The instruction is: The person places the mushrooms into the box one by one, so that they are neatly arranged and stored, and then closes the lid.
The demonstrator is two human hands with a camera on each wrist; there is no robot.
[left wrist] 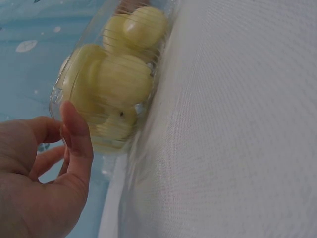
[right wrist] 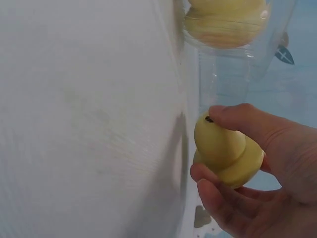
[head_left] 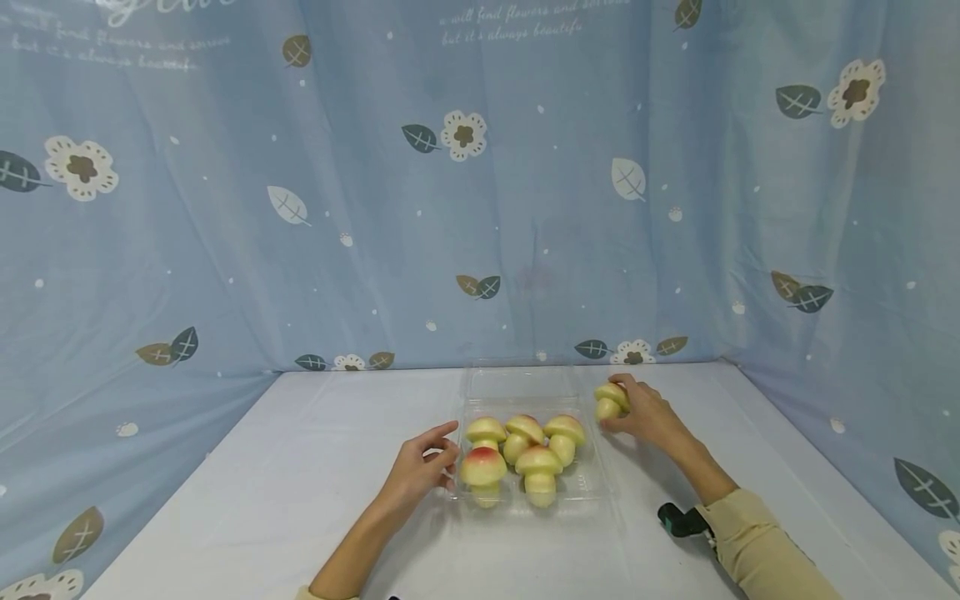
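Observation:
Over the table, just right of the clear plastic box (head_left: 592, 487), my right hand (head_left: 648, 414) grips a yellow-green toy mushroom (head_left: 607, 408). In the right wrist view, the thumb presses the stem end of this mushroom (right wrist: 220, 141), near a dark spot, while the fingers curl round the cap. My left hand (head_left: 420, 468) is at the box's left side; in the left wrist view its thumb and a finger pinch the rim of the box (left wrist: 54, 94). Inside stand several similar mushrooms (head_left: 540, 471), some with reddish caps.
The box's transparent lid (head_left: 521, 382) lies folded back toward the rear edge of the white table (head_left: 300, 500). A blue patterned curtain (head_left: 375, 208) hangs behind and at both sides. A black device (head_left: 681, 521) is beside the right wrist.

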